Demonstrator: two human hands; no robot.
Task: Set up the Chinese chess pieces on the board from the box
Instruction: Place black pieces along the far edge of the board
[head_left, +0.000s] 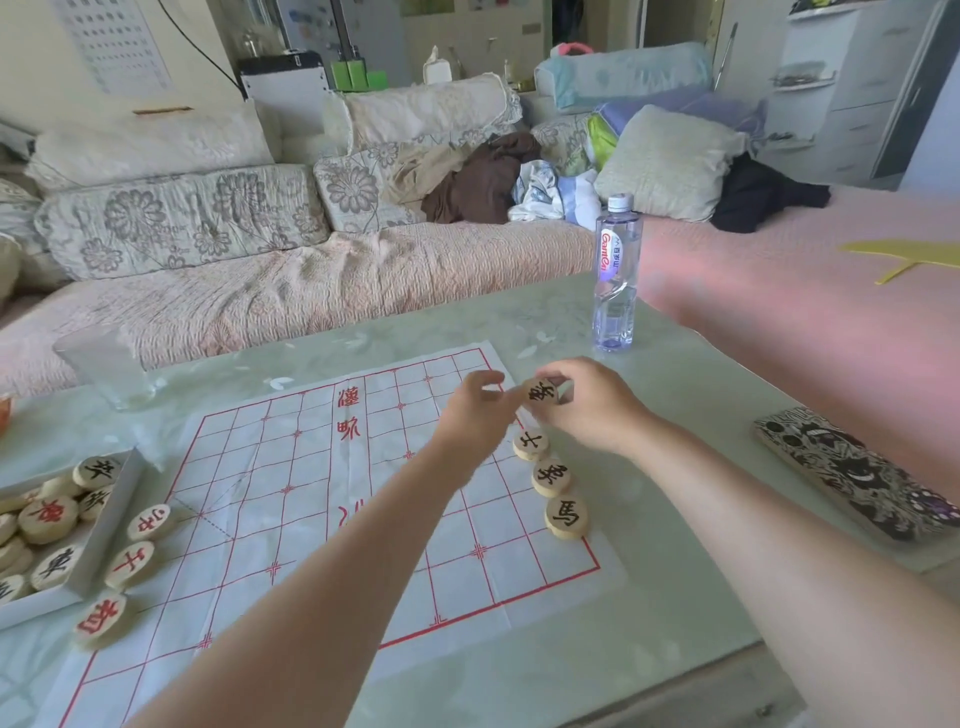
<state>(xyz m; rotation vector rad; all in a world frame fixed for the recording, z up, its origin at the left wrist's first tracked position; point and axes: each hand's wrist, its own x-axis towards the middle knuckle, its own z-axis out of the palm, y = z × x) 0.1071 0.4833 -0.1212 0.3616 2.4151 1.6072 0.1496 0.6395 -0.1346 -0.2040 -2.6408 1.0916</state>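
Pale green table (691, 384) under paper board (291, 467), box (107, 525), water bottle (616, 270), patterned case (852, 473).

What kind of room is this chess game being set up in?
Most likely a home living room: a sofa with floral cushions behind the table, clothes heaped on the sofa, and a water bottle by the chess board.

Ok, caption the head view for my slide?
Right hand holds a black piece over the board; three black pieces line its edge.
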